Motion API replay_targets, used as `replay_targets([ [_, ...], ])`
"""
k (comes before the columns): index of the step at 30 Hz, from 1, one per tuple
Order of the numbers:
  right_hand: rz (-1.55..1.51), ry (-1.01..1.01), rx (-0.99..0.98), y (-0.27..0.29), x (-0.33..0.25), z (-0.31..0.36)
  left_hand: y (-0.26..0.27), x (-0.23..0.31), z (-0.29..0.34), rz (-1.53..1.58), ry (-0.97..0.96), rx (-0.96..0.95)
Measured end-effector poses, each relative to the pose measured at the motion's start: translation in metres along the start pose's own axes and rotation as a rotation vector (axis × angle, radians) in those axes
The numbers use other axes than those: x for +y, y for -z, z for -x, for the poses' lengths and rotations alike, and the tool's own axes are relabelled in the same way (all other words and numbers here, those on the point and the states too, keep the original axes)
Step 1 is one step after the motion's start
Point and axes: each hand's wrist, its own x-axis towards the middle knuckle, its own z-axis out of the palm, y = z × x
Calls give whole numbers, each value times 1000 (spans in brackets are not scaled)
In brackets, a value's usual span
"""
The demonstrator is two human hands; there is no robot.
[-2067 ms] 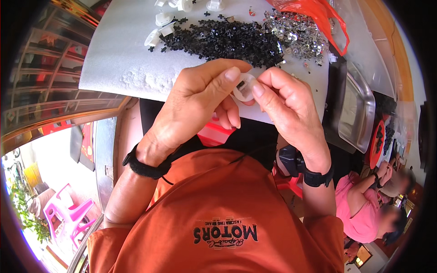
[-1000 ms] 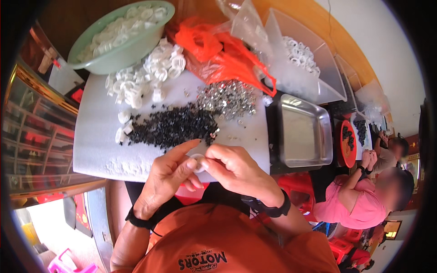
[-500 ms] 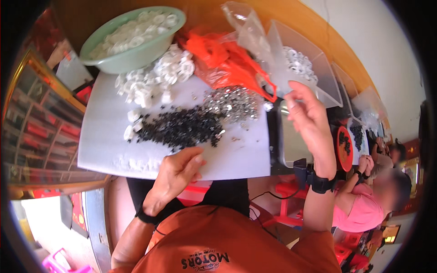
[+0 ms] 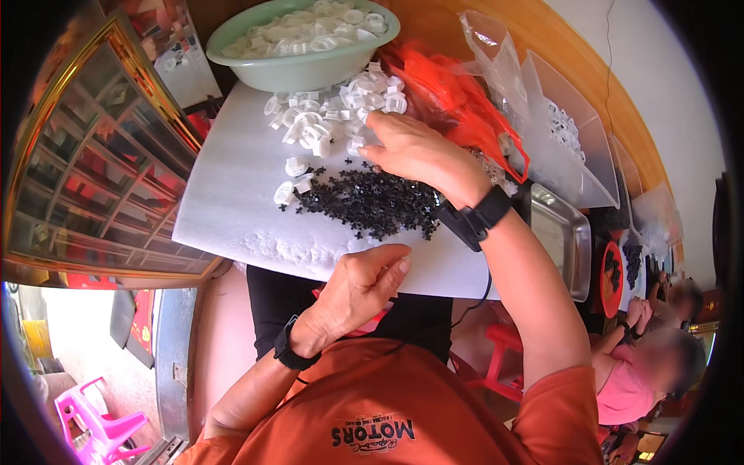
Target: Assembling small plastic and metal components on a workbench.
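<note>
My right hand (image 4: 422,155) reaches over the white board (image 4: 225,186) at the near side of a pile of white plastic ring-shaped parts (image 4: 310,128). Its thumb and forefinger are apart, close to one white part (image 4: 355,146). Below it lies a heap of small black cross-shaped pieces (image 4: 372,205). Small shiny metal pieces (image 4: 492,164) are mostly hidden behind my right hand and wrist. My left hand (image 4: 356,287) is at the board's near edge, thumb and forefinger pressed together; anything between them is too small to tell. A few white parts (image 4: 288,190) lie left of the black heap.
A green basin (image 4: 294,75) of white parts stands at the back, beside a red plastic bag (image 4: 465,101). To the right are a clear plastic bin (image 4: 577,159), a metal tray (image 4: 581,256) and a red bowl (image 4: 611,271). Farther right sits a co-worker in pink (image 4: 628,384).
My right hand has swung left from beside the red bag to the white parts, turning palm down. My left hand stays near the board's front edge, its fingers closed. The whole view has shifted.
</note>
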Motion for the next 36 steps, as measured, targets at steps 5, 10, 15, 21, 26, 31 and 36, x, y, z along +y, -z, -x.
replay_targets([
  [5, 34, 16, 37, -22, 4, -20, 8, -2, 5, 29, 12, 30],
  [10, 28, -13, 99, -16, -9, -16, 15, -9, 10, 112, -19, 80],
  [15, -87, -56, 76, 21, -27, 18, 27, -3, 5, 302, -51, 316],
  [21, -751, -173, -229, 21, -30, 80, 25, 10, -10, 376, -72, 165],
  [26, -798, -221, -78, 4, -24, 109, 13, 16, -13, 364, -19, 79],
  [31, -827, -200, 218, -10, -14, 137, 4, 16, -20, 391, 136, 91],
  [36, -840, -204, 201, -18, -7, 145, -3, 18, -24, 481, 158, 9],
])
